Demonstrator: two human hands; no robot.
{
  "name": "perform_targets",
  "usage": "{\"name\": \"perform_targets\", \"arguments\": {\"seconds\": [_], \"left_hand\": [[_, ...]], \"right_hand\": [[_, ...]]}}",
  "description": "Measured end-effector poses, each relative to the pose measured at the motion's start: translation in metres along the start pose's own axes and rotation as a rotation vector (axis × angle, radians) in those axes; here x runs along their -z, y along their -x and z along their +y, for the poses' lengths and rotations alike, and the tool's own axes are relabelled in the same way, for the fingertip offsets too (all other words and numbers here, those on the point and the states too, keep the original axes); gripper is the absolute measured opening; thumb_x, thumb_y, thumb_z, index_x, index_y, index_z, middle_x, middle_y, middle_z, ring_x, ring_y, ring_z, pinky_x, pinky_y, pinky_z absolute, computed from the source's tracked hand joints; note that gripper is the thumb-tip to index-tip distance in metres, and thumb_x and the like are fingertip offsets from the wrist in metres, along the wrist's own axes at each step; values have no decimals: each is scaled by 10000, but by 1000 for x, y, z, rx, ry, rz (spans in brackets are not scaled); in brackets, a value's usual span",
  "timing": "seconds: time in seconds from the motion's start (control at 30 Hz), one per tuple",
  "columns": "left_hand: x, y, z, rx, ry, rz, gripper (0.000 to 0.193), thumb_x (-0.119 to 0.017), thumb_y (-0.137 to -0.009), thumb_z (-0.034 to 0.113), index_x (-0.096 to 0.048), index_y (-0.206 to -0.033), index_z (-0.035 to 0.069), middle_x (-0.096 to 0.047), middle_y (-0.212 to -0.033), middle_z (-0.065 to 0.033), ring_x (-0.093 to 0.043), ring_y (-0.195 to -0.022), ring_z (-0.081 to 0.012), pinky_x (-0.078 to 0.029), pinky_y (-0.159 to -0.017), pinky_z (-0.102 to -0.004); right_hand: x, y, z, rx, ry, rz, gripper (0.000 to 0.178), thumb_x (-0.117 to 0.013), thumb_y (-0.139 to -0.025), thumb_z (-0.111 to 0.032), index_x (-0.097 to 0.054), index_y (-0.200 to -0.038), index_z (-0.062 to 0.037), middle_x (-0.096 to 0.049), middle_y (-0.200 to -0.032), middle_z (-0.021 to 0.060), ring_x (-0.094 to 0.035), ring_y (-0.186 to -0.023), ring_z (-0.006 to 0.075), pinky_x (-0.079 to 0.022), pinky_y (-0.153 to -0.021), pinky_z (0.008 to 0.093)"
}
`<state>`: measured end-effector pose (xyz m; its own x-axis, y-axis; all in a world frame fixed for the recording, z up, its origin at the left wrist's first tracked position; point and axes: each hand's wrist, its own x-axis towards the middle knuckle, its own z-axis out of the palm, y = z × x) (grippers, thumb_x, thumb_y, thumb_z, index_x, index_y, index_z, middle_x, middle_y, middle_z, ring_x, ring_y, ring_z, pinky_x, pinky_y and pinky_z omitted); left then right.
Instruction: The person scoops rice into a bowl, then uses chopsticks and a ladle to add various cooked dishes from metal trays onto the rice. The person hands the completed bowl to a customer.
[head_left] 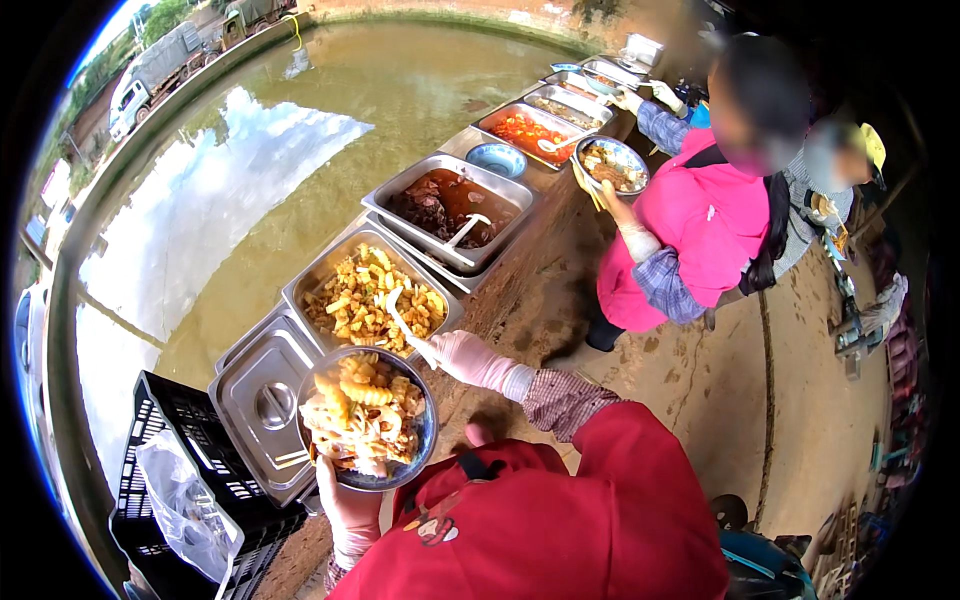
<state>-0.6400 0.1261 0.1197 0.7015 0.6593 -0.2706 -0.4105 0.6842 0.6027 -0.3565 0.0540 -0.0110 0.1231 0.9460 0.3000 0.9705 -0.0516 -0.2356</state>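
Note:
My left hand, pale-gloved, grips a blue-patterned bowl from below at its near left side. Piled in the bowl are crinkle-cut potato pieces and other pale food. Thin light sticks, like chopsticks, poke out beside it. With my right hand, in a pale pink glove, I hold the handle of a white serving spoon. Its other end lies in the metal tray of yellow crinkle-cut potatoes, just beyond the bowl. My right fingertips are partly hidden near the bowl's rim.
A metal lid and a black crate with a plastic bag are at left. Beyond lie a tray of dark stew, a blue bowl and a red dish. Water borders the ledge. A person in pink holds a filled bowl.

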Motion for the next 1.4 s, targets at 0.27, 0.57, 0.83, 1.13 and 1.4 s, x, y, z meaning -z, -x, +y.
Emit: {"name": "perform_targets", "arguments": {"seconds": [0.27, 0.57, 0.83, 1.13, 1.4], "left_hand": [[-10, -1, 4, -11, -43, -70, 698, -547, -882, 464, -322, -1422, 84, -381, -1425, -95, -395, -1279, -263, -343, -1053, -444], [-21, -8, 2, 16, -81, -236, 621, -451, -939, 450, -326, -1416, 73, -380, -1429, -104, -393, -1281, -251, -333, -1063, -410], [-41, -20, -4, 26, -119, -272, 615, -443, -943, 438, -312, -1421, 76, -378, -1425, -113, -401, -1270, -253, -345, -1052, -414], [-101, -54, -57, 209, -206, -173, 755, -619, -821, 463, -348, -1391, 49, -430, -1369, -115, -433, -1224, -265, -389, -1006, -429], [-148, -129, -203, 185, -388, -437, 675, -438, -924, 510, -340, -1395, 37, -392, -1406, -126, -396, -1263, -270, -314, -1070, -428]], "right_hand": [[0, -8, -9, 33, 10, 86, 501, -583, -841, -166, -456, -1325, -145, -560, -783, 42, -595, -658, 211, -509, -610, 352], [-20, -6, -2, 89, 84, 131, 436, -493, -861, -116, -513, -1297, -127, -555, -701, 49, -589, -580, 191, -491, -521, 323], [-22, 4, 1, 35, -13, 231, 378, -501, -871, -150, -508, -1238, -60, -541, -737, 48, -569, -619, 192, -483, -574, 341], [65, 123, 24, -454, -460, 143, 477, -551, -906, -168, -447, -1371, -144, -556, -718, 91, -550, -588, 201, -478, -586, 330], [77, 254, 104, -748, -768, 117, 330, -540, -918, -247, -559, -1237, -165, -661, -951, 157, -647, -843, 310, -501, -761, 379]]}}
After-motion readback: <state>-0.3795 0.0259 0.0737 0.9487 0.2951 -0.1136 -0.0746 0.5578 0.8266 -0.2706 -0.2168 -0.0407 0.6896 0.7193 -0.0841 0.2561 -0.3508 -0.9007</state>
